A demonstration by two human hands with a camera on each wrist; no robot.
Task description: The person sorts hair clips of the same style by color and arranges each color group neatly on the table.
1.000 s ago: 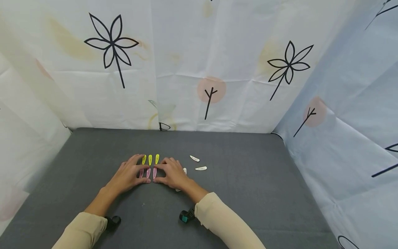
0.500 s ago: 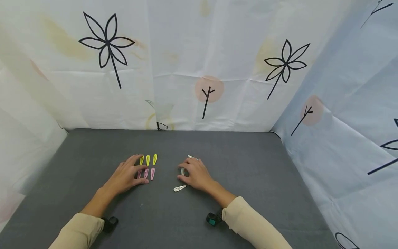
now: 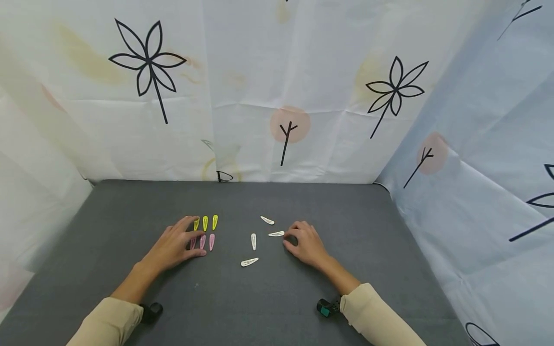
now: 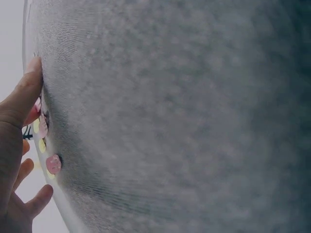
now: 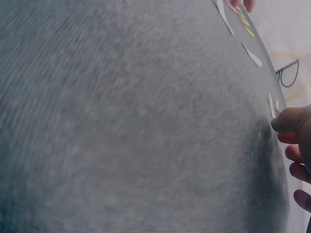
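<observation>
My left hand (image 3: 178,244) rests over the left end of two short rows of hair clips, its thumb and fingers spread apart and partly covering the leftmost ones. The far row has yellow hair clips (image 3: 215,221); the near row has pink hair clips (image 3: 211,242). In the left wrist view, a pink clip (image 4: 54,164) shows beside the fingers. My right hand (image 3: 307,245) is at the right end of a white hair clip (image 3: 276,234), with a gap between its bent thumb and index finger. In the right wrist view, the thumb (image 5: 290,119) hides that clip's near end.
More white hair clips lie scattered mid-table: one farther back (image 3: 267,220), one upright to my view (image 3: 253,241), and one slanted nearer me (image 3: 249,262). Grey cloth (image 3: 233,307) covers the table. Patterned white curtains (image 3: 251,86) stand behind and on both sides.
My right hand has moved right, away from the pink clips, past the upright white clip to the rightmost white one, uncovering the white clips. The left hand has stayed over the rows.
</observation>
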